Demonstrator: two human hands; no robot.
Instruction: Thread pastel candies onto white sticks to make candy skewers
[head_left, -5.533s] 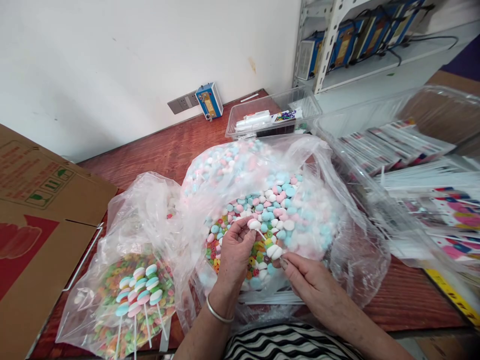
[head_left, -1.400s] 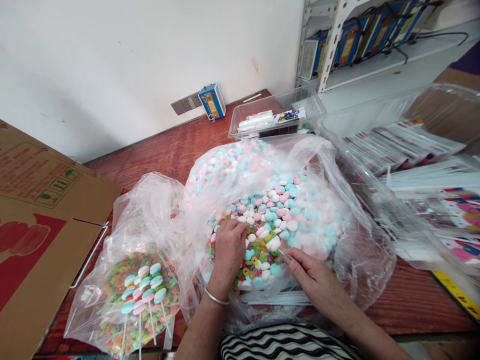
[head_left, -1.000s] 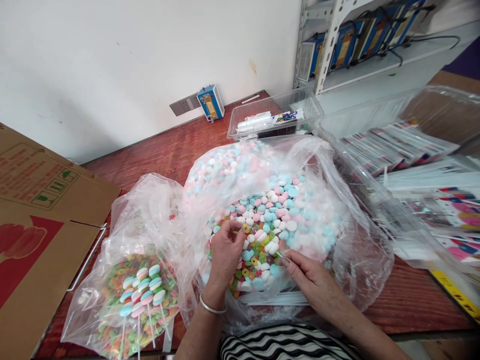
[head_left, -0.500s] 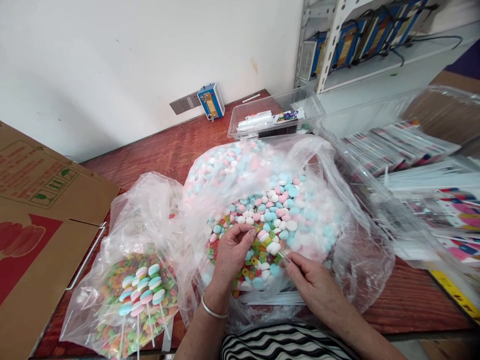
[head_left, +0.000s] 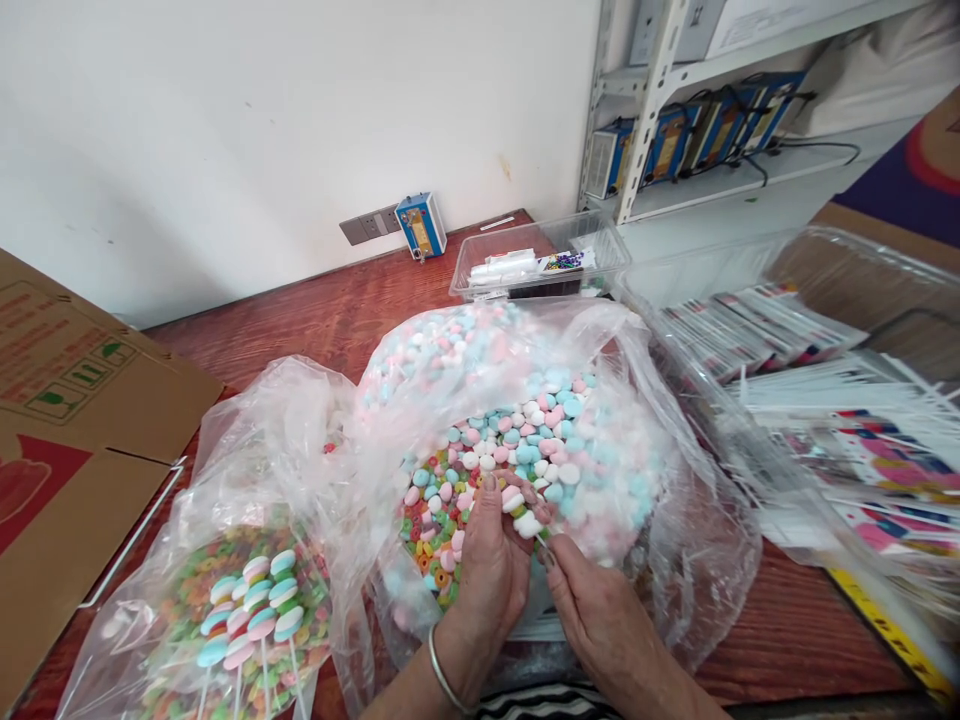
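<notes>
My right hand (head_left: 604, 615) pinches the white stick of a candy skewer (head_left: 527, 522), threaded with pink-and-white marshmallow pieces and green and yellow gummy rings. Wearing a bangle, my left hand (head_left: 491, 565) is curled about the skewer's upper end, thumb in front and fingers behind it. Both hands are over an open plastic bag holding pink, blue and white marshmallow candies (head_left: 517, 435) and, at its near left, colourful gummy rings (head_left: 427, 510). Several finished candy skewers (head_left: 255, 610) lie at the left on another clear bag of gummy rings (head_left: 180, 590).
A cardboard box (head_left: 90, 400) stands at the left. Behind the candy is a clear plastic tray (head_left: 461, 280) with white rolls. Large clear bins at the right hold printed packets (head_left: 720, 335) and white sticks (head_left: 832, 385). A small blue device (head_left: 421, 228) leans by the wall socket.
My left hand has moved from a pinch beside the skewer to curling about its upper end. My right hand keeps hold of the stick. The view has shifted slightly.
</notes>
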